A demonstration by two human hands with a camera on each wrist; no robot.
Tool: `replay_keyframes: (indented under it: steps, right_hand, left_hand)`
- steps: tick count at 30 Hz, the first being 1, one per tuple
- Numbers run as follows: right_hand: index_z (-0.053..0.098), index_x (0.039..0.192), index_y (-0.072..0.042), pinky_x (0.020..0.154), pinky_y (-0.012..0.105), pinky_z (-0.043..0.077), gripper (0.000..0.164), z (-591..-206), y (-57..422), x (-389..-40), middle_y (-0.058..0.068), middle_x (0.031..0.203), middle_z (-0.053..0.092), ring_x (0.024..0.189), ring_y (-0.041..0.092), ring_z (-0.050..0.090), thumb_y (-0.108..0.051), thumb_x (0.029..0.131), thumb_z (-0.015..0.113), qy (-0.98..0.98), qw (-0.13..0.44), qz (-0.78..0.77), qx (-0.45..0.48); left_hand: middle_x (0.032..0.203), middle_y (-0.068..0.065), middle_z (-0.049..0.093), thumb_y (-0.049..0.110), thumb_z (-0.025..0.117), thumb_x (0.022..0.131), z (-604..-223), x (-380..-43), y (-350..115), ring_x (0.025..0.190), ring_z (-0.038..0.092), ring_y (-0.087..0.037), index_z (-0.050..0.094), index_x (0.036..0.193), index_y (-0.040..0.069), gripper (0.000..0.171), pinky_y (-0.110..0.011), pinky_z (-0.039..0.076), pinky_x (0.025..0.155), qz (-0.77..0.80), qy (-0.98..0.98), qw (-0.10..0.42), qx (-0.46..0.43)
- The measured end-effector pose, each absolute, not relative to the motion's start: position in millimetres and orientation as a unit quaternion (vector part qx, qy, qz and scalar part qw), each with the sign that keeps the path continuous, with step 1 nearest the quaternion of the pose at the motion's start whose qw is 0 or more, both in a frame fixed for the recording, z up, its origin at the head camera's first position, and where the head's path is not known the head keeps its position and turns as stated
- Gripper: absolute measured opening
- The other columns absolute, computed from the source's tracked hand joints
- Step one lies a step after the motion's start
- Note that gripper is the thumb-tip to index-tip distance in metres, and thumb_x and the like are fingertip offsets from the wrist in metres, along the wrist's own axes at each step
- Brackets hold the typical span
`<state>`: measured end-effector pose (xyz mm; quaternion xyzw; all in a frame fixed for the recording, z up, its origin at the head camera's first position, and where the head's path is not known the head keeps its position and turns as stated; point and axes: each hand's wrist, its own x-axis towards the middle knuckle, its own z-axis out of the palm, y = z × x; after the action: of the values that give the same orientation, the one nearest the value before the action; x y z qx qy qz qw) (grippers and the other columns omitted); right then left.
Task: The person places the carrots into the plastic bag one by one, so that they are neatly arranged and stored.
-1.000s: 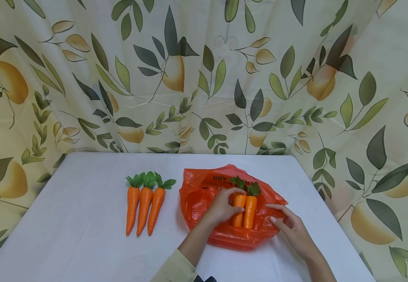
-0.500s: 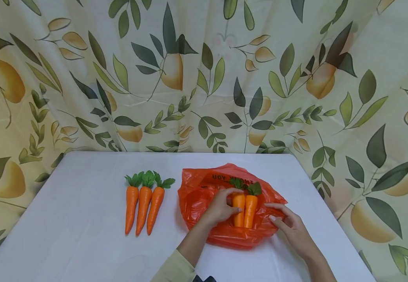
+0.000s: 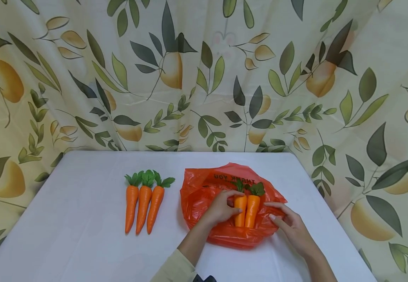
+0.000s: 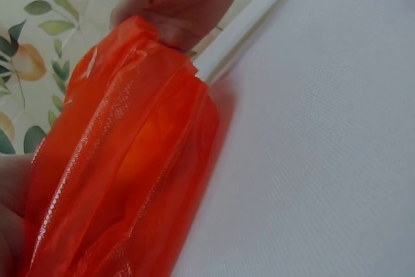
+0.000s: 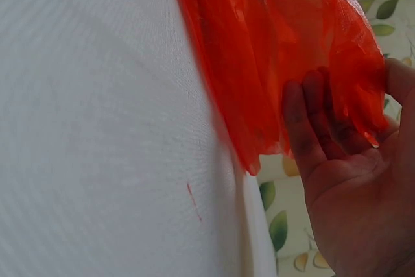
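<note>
An open red plastic bag (image 3: 196, 203) with dark printed letters lies on the right half of the table. Two carrots with green tops sit side by side in its mouth, a left carrot (image 3: 240, 217) and a right carrot (image 3: 252, 211). My left hand (image 3: 223, 206) reaches into the bag and pinches the left carrot between thumb and fingers. With thumb and fingers, my right hand (image 3: 291, 226) holds the bag's right edge; in the right wrist view its fingers (image 5: 298, 118) show behind the thin red plastic. The bag's wall hides the carrots' lower tips.
Three more carrots (image 3: 144, 207) lie in a row on the white tabletop (image 3: 84, 219), left of the bag. Behind the table hangs a curtain (image 3: 204, 78) with a fruit and leaf pattern. The table's right edge runs close to my right hand.
Both carrots in the bag have shifted slightly to the right, and the right one leans a little more. My left hand keeps its hold; my right hand stays at the bag's edge.
</note>
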<state>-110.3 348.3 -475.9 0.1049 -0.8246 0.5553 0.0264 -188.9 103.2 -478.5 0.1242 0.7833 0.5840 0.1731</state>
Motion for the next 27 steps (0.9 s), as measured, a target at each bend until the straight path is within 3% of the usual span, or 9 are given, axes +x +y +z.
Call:
replay_keyframes:
  steps: [5,12,19,27]
  right_hand:
    - [0.059,0.137,0.003,0.09,0.025,0.055,0.033,-475.9,348.4,-110.7,0.024,0.137,0.056,0.117,0.006,0.055,-0.009,0.107,0.056,-0.823,0.027,0.557,0.108]
    - [0.06,0.136,0.002,0.089,0.025,0.055,0.032,-476.5,349.2,-111.0,0.014,0.136,0.059,0.116,0.007,0.055,-0.009,0.106,0.057,-0.824,0.03,0.555,0.108]
    - [0.06,0.136,0.001,0.091,0.023,0.053,0.031,-477.2,349.4,-110.8,0.008,0.136,0.061,0.119,0.006,0.053,-0.009,0.106,0.057,-0.825,0.032,0.553,0.111]
    - [0.06,0.137,0.0,0.091,0.023,0.053,0.032,-476.2,348.2,-110.6,0.006,0.137,0.061,0.121,0.005,0.051,-0.012,0.107,0.057,-0.829,0.03,0.55,0.1]
  left_hand:
    - [0.116,0.0,0.055,0.004,0.08,0.09,-478.3,-190.9,102.3,0.098,0.056,-0.02,0.073,0.127,0.023,0.042,-0.03,0.057,0.079,0.58,0.785,0.177,0.131]
    - [0.119,-0.004,0.054,0.004,0.08,0.09,-473.3,-192.3,96.6,0.089,0.055,-0.02,0.072,0.127,0.023,0.042,-0.028,0.054,0.069,0.59,0.777,0.175,0.13]
    - [0.125,-0.004,0.058,0.006,0.081,0.09,-466.7,-193.8,89.0,0.101,0.057,-0.022,0.071,0.129,0.02,0.043,-0.032,0.058,0.08,0.595,0.776,0.157,0.138]
    - [0.126,-0.006,0.064,0.01,0.08,0.092,-455.8,-196.0,72.2,0.097,0.06,-0.019,0.067,0.134,0.016,0.044,-0.032,0.058,0.078,0.591,0.774,0.168,0.151]
